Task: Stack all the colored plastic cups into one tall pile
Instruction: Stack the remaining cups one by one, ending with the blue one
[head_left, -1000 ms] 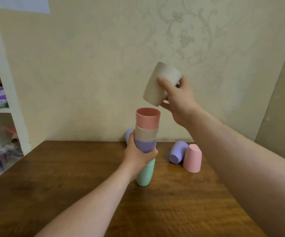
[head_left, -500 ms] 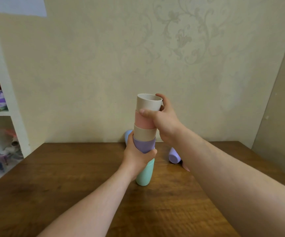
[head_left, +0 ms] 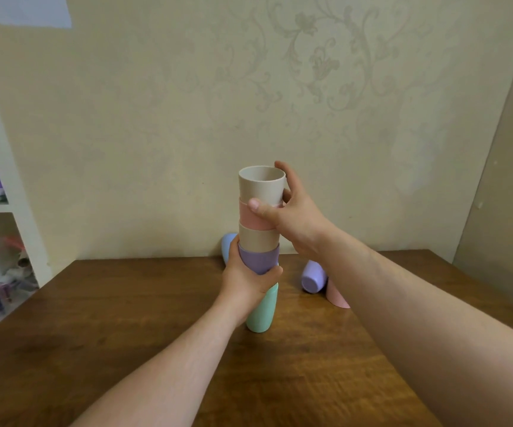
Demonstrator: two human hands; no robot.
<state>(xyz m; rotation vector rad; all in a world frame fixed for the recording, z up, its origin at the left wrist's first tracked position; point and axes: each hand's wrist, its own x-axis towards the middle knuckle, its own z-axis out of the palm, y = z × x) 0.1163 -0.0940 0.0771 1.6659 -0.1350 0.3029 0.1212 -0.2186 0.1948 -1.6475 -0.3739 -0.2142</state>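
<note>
A pile of nested cups stands upright on the wooden table point(head_left: 126, 318): a green cup point(head_left: 261, 312) at the bottom, then purple point(head_left: 260, 260), beige point(head_left: 256, 240), pink point(head_left: 250, 218) and a beige top cup point(head_left: 260, 186). My left hand point(head_left: 246, 282) wraps the pile at the purple and green cups. My right hand point(head_left: 289, 211) holds the pile near the top, thumb across the pink cup and fingers behind the top beige one. Behind the pile lies a blue cup point(head_left: 227, 245), mostly hidden. To the right lie a purple cup point(head_left: 312, 277) and a pink cup point(head_left: 337, 295), partly covered by my right forearm.
A patterned wall rises right behind the table. At the left stands a white shelf unit point(head_left: 8, 186) with toys on its shelves. A wall corner closes in at the far right past the table edge.
My right hand brought the tilted beige cup down and seated it upright on top of the pile. My left hand kept its hold on the pile.
</note>
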